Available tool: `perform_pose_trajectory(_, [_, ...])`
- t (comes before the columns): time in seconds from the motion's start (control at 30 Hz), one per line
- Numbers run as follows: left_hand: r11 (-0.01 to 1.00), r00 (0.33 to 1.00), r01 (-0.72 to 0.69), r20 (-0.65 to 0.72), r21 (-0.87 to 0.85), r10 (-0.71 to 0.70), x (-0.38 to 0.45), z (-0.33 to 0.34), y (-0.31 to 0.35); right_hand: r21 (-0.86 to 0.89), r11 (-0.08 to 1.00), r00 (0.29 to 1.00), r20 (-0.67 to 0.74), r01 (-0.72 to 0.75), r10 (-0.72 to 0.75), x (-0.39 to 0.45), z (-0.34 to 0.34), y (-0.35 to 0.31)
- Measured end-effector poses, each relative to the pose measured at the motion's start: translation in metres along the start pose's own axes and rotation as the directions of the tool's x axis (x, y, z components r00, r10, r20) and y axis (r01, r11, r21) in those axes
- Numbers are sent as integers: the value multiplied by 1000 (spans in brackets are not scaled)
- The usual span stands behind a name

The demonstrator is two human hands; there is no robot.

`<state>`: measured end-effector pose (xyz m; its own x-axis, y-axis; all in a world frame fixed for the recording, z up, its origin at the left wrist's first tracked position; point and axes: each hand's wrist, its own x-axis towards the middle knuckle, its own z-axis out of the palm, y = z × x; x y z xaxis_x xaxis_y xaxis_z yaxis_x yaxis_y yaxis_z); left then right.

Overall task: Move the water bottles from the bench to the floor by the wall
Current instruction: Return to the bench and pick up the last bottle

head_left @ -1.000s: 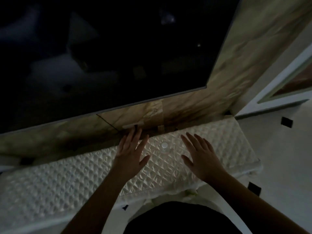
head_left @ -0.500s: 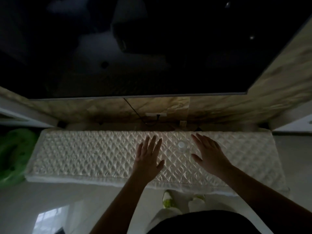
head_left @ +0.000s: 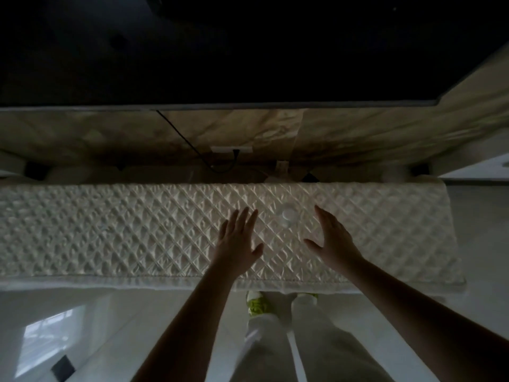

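Both hands, left hand and right hand, are spread wide beside the bottle on the tabletop, ready to grab it.

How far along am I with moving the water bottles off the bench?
Done: nothing that shows; no bottle is visible on the floor. In hand: nothing yet; the left hand and right hand are open either side of one bottle standing on the quilted bench. Left: grip it and set it by the wall.
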<state>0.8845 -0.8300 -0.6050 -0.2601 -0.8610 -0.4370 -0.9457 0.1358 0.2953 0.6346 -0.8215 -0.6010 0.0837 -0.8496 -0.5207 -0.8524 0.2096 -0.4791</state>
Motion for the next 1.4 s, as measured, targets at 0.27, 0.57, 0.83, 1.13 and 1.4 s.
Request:
perform_pose_trajectory(0.27, [974, 987, 110, 140, -200, -83, 40, 85, -14, 276, 956, 993, -29, -102, 114, 64, 67, 20])
perform_pose_trajectory(0.57, [914, 972, 212, 171, -347, -161, 71, 131, -20, 409, 910, 989, -86, -71, 116, 100, 105, 31])
perform_pose_trajectory(0.83, [746, 925, 379, 227, -547, -304, 80, 141, -7, 388, 921, 982, -186, 30, 46, 103, 97, 28])
perform_pose_trajectory(1.13, [42, 804, 518, 470, -854, -366, 77, 140, 30, 421, 897, 980, -187, 137, -62, 70, 72, 33])
perform_pose_trajectory(1.4, [-65, 863, 428, 429, -901, -266, 17, 67, 49, 419, 887, 977, -163, 193, -136, -12, 6, -6])
